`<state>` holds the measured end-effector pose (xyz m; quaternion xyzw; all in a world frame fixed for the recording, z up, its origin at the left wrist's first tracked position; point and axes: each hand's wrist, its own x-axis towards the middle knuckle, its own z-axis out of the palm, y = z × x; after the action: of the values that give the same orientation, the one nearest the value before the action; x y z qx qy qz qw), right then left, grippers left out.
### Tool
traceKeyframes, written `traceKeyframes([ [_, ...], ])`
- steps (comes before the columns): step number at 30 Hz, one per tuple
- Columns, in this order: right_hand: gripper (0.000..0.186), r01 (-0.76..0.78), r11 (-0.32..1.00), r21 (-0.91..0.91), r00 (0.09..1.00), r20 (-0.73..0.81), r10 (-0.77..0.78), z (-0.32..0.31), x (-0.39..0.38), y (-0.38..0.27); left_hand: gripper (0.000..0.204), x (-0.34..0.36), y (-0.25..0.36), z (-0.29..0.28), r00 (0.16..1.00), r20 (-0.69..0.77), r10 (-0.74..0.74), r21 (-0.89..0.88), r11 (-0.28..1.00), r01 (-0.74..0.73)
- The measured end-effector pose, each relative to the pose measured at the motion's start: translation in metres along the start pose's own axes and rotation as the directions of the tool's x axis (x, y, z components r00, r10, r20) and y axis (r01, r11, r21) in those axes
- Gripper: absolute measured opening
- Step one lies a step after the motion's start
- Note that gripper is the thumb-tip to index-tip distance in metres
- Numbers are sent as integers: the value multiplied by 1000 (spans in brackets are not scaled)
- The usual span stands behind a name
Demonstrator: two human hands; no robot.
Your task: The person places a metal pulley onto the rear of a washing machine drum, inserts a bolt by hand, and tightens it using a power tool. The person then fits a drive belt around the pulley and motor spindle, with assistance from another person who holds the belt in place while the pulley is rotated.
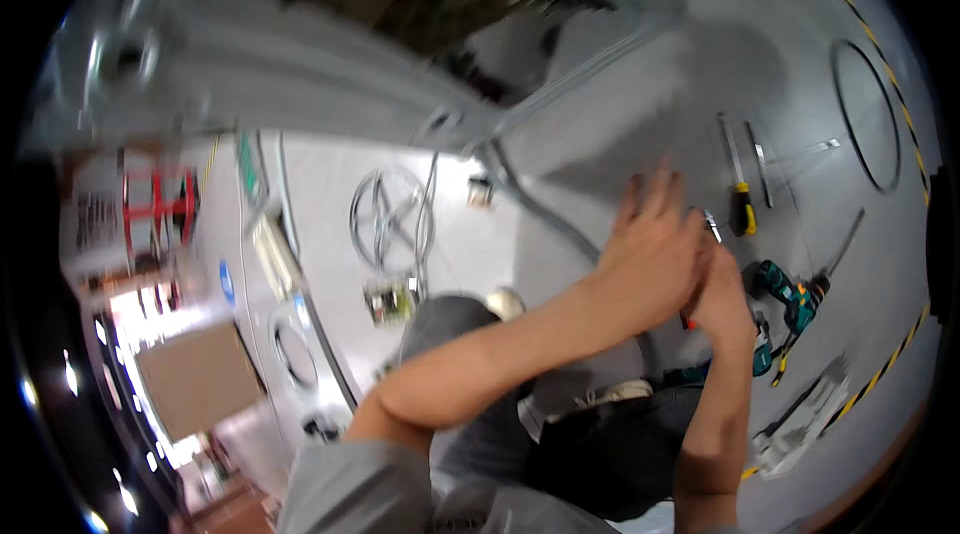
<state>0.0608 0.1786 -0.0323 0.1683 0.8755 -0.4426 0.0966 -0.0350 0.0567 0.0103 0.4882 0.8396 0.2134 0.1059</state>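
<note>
My left hand [652,252] reaches in with its fingers stretched out, the fingertips blurred. It overlaps my right hand [716,289], whose fingers are curled in. A bright metal piece [712,225] shows just above the right hand, and a small red part [687,322] shows below it. Whether these belong to one held tool is hidden by the hands. A dark grey strip [548,212] hangs from the corner of a grey metal frame [300,59] and passes behind my left forearm.
On the floor to the right lie a yellow-and-black screwdriver [743,209], a metal bar [760,164], a green power drill [800,302] with a long bit, and a black hoop [866,116]. Left of my arms lies a spoked wheel [385,224]. A cardboard box [200,379] stands far left.
</note>
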Motion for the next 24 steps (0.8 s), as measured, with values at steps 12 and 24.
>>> traceKeyframes([
  [12, 36, -139, 990, 34, 988, 75, 137, 25, 13, 68, 32, 15, 44, 53, 982, 70, -176, 319, 937, 145],
  [24, 35, -135, 990, -52, 987, 81, 139, 35, 17, 62, 39, 19, 81, 52, 722, -273, -636, -35, 756, 653],
])
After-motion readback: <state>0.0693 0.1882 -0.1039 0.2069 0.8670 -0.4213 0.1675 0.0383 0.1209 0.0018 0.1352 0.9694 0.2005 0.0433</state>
